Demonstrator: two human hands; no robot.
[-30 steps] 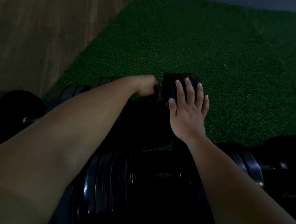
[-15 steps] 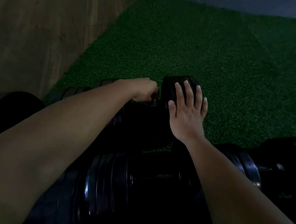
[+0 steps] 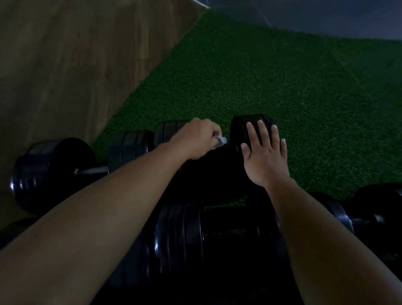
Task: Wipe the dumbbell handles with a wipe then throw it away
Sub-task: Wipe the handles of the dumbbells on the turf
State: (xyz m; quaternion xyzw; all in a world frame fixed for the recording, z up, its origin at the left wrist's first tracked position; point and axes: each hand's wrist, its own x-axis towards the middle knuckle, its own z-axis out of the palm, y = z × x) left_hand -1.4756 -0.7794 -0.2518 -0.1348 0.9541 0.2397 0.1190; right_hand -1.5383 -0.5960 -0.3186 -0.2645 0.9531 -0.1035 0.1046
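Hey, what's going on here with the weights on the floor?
A person is cleaning dumbbells on green turf. The left hand is closed around a pale wipe at the handle of the far dumbbell, while the right hand lies flat and open on that dumbbell's end plate. More dumbbells lie nearby. The handle itself is too dark to see.

Dumbbells (image 3: 215,236) lie in a row on the turf (image 3: 259,85), wood flooring (image 3: 59,59) to their left, one dumbbell (image 3: 53,173) resting on it.
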